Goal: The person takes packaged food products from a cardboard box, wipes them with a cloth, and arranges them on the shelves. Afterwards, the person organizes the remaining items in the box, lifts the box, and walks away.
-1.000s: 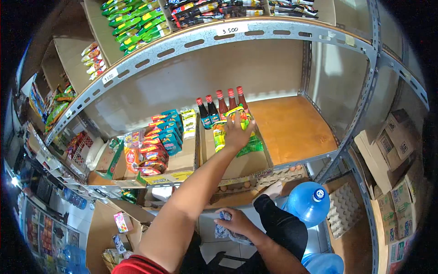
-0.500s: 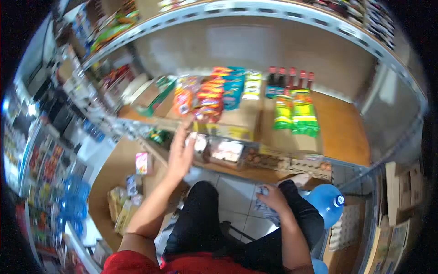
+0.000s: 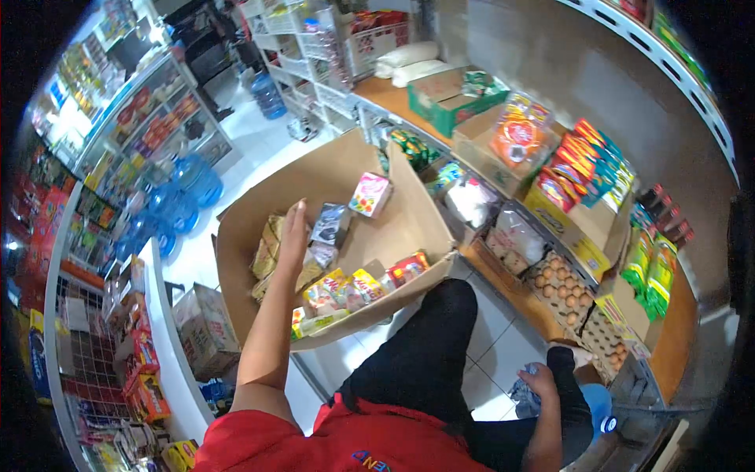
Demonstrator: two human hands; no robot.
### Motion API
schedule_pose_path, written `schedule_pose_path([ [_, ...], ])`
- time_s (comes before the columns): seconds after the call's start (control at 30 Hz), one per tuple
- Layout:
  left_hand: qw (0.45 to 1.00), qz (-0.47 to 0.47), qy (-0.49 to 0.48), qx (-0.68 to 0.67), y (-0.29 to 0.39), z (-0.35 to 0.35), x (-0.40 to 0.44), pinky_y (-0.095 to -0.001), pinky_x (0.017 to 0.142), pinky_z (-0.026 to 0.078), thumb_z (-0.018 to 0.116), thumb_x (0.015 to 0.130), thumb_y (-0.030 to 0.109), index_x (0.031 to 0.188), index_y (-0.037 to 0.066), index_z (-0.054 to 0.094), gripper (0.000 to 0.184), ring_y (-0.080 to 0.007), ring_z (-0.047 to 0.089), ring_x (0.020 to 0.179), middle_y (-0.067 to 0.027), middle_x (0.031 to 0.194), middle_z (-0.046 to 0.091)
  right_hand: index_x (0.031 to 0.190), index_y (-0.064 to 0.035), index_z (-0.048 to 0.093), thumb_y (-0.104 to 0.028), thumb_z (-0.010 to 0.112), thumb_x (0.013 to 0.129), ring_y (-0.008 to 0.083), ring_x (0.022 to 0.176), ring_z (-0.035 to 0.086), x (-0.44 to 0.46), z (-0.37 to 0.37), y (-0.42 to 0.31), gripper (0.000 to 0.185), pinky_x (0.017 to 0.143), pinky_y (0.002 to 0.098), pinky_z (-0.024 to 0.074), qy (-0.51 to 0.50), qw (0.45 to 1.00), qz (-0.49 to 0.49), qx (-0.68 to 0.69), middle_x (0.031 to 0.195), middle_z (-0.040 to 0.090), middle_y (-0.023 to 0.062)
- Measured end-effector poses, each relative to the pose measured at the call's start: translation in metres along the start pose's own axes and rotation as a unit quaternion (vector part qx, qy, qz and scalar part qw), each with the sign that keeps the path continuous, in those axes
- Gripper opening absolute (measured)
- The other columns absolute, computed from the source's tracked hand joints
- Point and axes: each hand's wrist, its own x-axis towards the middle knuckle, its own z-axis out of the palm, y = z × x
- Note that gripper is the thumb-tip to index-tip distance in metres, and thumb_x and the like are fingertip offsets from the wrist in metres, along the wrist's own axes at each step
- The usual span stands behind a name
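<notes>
Over a large open cardboard box is my left hand, its fingers extended and holding nothing. Inside the box, a dark pack lies just right of the hand, with a pink box farther right. Yellowish packs are partly hidden behind my hand and forearm. Several colourful packets rest along the near side. My right hand is low at the right by my knee, closed on a grey-blue cloth.
A shelf at the right carries egg trays, boxes of sachets, green-yellow packets and red-capped bottles. Blue water bottles stand on the floor at the left. A blue gallon is near my right hand.
The view has swung left and down toward the large box. My left hand has moved from the green-yellow packets on the shelf to over the box. My right hand still holds the cloth.
</notes>
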Motion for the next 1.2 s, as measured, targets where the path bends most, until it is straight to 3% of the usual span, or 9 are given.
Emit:
schedule_pose_path([
  [0.1, 0.998, -0.059, -0.022, 0.015, -0.039, -0.006, 0.018, -0.0362, 0.088, 0.036, 0.041, 0.086, 0.047, 0.125, 0.009, 0.041, 0.054, -0.0225, 0.043, 0.110, -0.0069, 0.126, 0.043, 0.087, 0.0021, 0.061, -0.032, 0.071, 0.064, 0.0219, 0.073, 0.061, 0.003, 0.009, 0.017, 0.042, 0.066, 0.0327, 0.0472, -0.017, 1.000, -0.014, -0.015, 0.076, 0.062, 0.0163],
  [0.27, 0.977, -0.140, -0.127, 0.099, -0.100, 0.003, 0.034, -0.0306, 0.092, 0.034, 0.050, 0.084, 0.030, 0.111, 0.001, 0.052, 0.040, -0.0218, 0.049, 0.104, -0.0124, 0.114, 0.053, 0.087, 0.0032, 0.061, -0.031, 0.071, 0.064, 0.0219, 0.071, 0.060, -0.008, 0.005, -0.001, 0.042, 0.067, 0.0330, 0.0469, -0.041, 0.997, 0.035, -0.058, 0.076, 0.062, 0.0157],
  [0.33, 0.874, 0.122, -0.375, 0.284, -0.137, 0.000, 0.039, -0.0346, 0.089, 0.038, 0.057, 0.077, 0.038, 0.122, 0.007, 0.043, 0.057, -0.0256, 0.049, 0.104, -0.0120, 0.114, 0.052, 0.087, 0.0036, 0.061, -0.031, 0.071, 0.064, 0.0220, 0.072, 0.060, -0.008, 0.007, -0.006, 0.043, 0.067, 0.0332, 0.0468, -0.047, 0.997, 0.046, -0.046, 0.077, 0.062, 0.0155],
  [0.47, 0.876, -0.029, -0.318, 0.360, -0.131, 0.026, -0.006, -0.0338, 0.090, 0.037, 0.064, 0.071, 0.032, 0.121, 0.006, 0.043, 0.061, -0.0293, 0.049, 0.105, -0.0153, 0.115, 0.051, 0.090, 0.0032, 0.061, -0.031, 0.071, 0.064, 0.0218, 0.075, 0.060, -0.007, 0.008, -0.017, 0.044, 0.071, 0.0319, 0.0462, -0.066, 0.994, 0.087, -0.011, 0.080, 0.063, 0.0143],
  [0.53, 0.808, 0.163, -0.450, 0.344, -0.168, 0.035, -0.016, -0.0377, 0.092, 0.038, 0.073, 0.055, 0.027, 0.104, 0.009, 0.056, 0.055, -0.0321, 0.038, 0.116, -0.0181, 0.124, 0.043, 0.092, 0.0030, 0.060, -0.031, 0.071, 0.064, 0.0217, 0.077, 0.059, -0.007, 0.011, -0.015, 0.045, 0.072, 0.0312, 0.0460, -0.085, 0.992, 0.090, -0.017, 0.081, 0.063, 0.0141],
  [0.67, 0.851, 0.122, -0.354, 0.368, -0.166, 0.048, -0.038, -0.0368, 0.086, 0.041, 0.071, 0.059, 0.026, 0.101, 0.008, 0.059, 0.047, -0.0304, 0.050, 0.103, -0.0175, 0.114, 0.052, 0.093, 0.0028, 0.060, -0.031, 0.071, 0.063, 0.0231, 0.081, 0.059, -0.004, 0.020, 0.010, 0.047, 0.074, 0.0313, 0.0453, -0.070, 0.995, 0.055, -0.041, 0.085, 0.062, 0.0163],
  [0.73, 0.873, -0.034, -0.390, 0.290, -0.153, 0.047, -0.034, -0.0357, 0.076, 0.045, 0.070, 0.062, 0.027, 0.098, 0.008, 0.061, 0.042, -0.0277, 0.059, 0.085, -0.0154, 0.095, 0.061, 0.094, 0.0028, 0.060, -0.032, 0.071, 0.063, 0.0242, 0.082, 0.059, -0.009, 0.013, -0.002, 0.048, 0.075, 0.0320, 0.0452, -0.085, 0.994, 0.066, -0.024, 0.087, 0.062, 0.0173],
  [0.87, 0.857, -0.006, -0.433, 0.281, -0.141, 0.029, -0.018, -0.0343, 0.069, 0.046, 0.068, 0.066, 0.028, 0.092, 0.007, 0.063, 0.033, -0.0250, 0.061, 0.075, -0.0122, 0.081, 0.064, 0.095, 0.0029, 0.060, -0.033, 0.071, 0.063, 0.0259, 0.085, 0.059, -0.013, 0.007, -0.022, 0.049, 0.077, 0.0330, 0.0448, -0.073, 0.995, 0.059, -0.029, 0.090, 0.061, 0.0182],
  [1.2, 0.934, -0.073, -0.260, 0.236, -0.085, -0.016, 0.001, -0.0270, 0.059, 0.040, 0.057, 0.081, 0.027, 0.080, 0.001, 0.061, 0.027, -0.0099, 0.049, 0.062, -0.0048, 0.064, 0.056, 0.096, 0.0028, 0.060, -0.032, 0.070, 0.065, 0.0261, 0.087, 0.059, -0.014, 0.004, -0.027, 0.048, 0.078, 0.0327, 0.0444, -0.077, 0.993, 0.086, -0.034, 0.091, 0.061, 0.0185],
])
